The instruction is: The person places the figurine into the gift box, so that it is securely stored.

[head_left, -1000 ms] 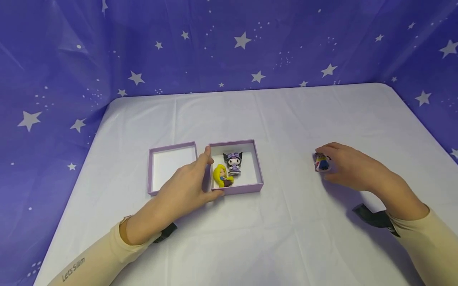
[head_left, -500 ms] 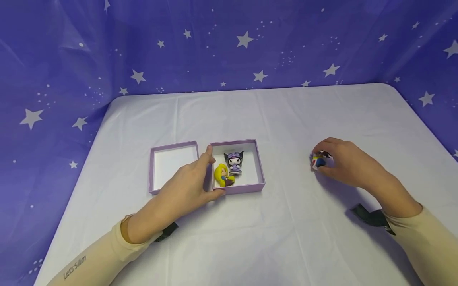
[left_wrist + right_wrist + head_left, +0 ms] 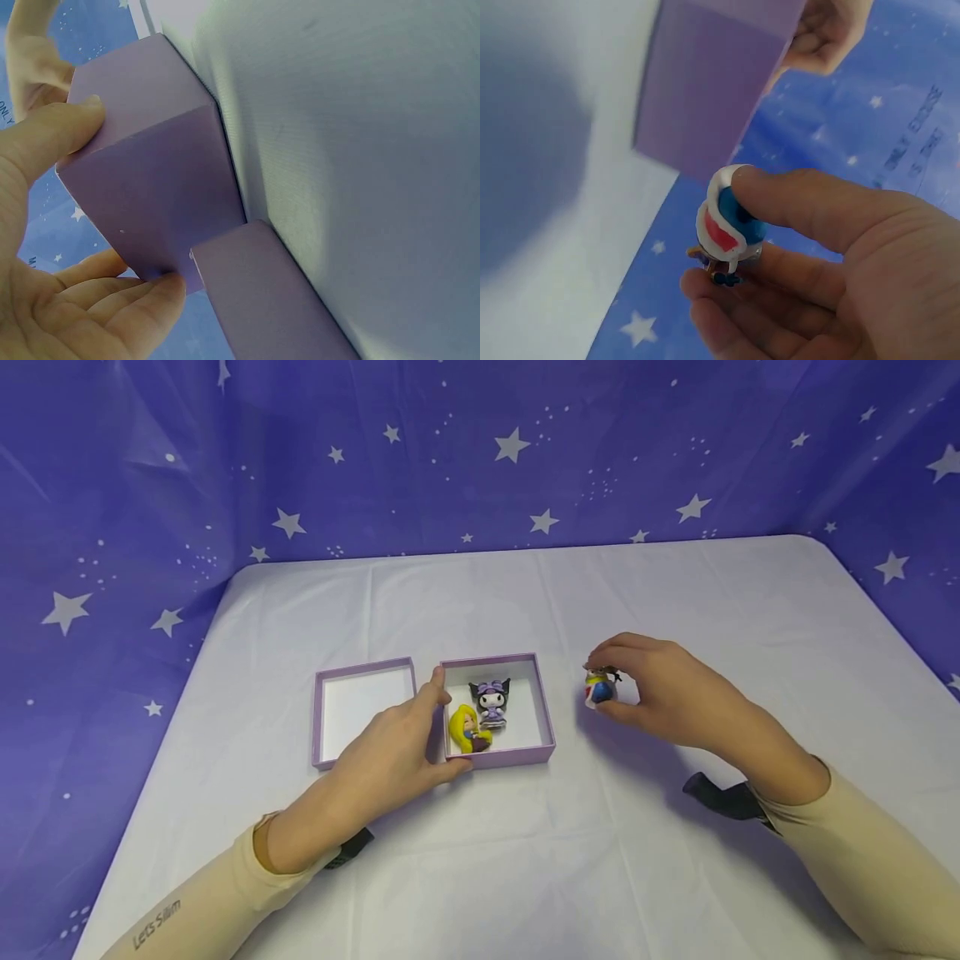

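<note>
A shallow purple box (image 3: 513,758) with a white inside lies at the middle of the table in the head view. Inside it are a black-eared figurine (image 3: 492,700) and a yellow-haired figurine (image 3: 469,732), close together. My left hand (image 3: 390,760) holds the box by its left side, thumb on the near wall, other fingers at the left wall, as the left wrist view also shows. To the right of the box, my right hand (image 3: 675,693) pinches a small blue, red and white figurine (image 3: 731,217) between thumb and fingers; its top is partly hidden by them.
A matching purple box lid (image 3: 318,718), white inside, lies open side up just left of the box, partly behind my left hand. The table (image 3: 480,877) has a white cloth with folds. Behind and beside it hangs a blue-purple curtain (image 3: 420,477) with stars.
My right hand has taken the figurine up and carried it left towards the box. The left hand and the box have stayed in place.
</note>
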`<state>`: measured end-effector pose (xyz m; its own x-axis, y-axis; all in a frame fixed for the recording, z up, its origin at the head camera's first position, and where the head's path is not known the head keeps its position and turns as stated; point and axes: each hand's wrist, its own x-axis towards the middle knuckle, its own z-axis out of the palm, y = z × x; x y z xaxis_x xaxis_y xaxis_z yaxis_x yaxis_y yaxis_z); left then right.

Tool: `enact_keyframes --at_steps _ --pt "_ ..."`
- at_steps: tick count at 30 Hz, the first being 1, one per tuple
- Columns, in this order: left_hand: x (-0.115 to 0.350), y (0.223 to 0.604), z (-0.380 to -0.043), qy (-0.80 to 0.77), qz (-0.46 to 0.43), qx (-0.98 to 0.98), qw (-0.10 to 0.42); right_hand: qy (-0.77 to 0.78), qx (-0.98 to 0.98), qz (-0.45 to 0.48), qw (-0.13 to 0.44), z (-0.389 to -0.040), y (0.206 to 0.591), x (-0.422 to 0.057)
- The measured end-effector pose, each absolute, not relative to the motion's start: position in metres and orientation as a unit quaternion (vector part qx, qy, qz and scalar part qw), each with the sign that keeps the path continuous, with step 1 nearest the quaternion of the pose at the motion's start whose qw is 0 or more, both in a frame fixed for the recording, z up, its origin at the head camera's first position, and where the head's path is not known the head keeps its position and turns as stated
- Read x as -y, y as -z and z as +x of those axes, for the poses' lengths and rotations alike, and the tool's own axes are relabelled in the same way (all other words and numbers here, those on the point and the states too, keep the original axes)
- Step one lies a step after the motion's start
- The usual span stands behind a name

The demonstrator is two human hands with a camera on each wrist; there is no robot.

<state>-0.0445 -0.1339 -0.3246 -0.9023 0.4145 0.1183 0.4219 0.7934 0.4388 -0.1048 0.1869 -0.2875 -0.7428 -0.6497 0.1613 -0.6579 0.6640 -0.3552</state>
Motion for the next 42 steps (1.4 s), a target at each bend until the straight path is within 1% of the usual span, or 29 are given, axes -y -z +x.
enact_keyframes --at_steps 12,22,25,31,42 --pt "0.134 0.326 -0.044 0.232 -0.220 0.947 0.010 -0.201 0.892 0.405 -0.016 -0.100 0.274 -0.136" --pt "0.135 0.325 -0.045 0.238 -0.221 0.946 0.007 -0.167 0.883 0.437 -0.043 -0.104 0.285 -0.111" --pt "0.135 0.325 -0.045 0.237 -0.220 0.946 0.005 -0.142 0.881 0.450 -0.040 -0.107 0.290 -0.106" --pt "0.135 0.326 -0.044 0.235 -0.221 0.947 0.009 -0.044 0.887 0.457 -0.041 -0.111 0.292 -0.093" --pt "0.135 0.327 -0.044 0.238 -0.228 0.944 0.018 0.046 0.891 0.444 -0.086 -0.110 0.288 -0.083"
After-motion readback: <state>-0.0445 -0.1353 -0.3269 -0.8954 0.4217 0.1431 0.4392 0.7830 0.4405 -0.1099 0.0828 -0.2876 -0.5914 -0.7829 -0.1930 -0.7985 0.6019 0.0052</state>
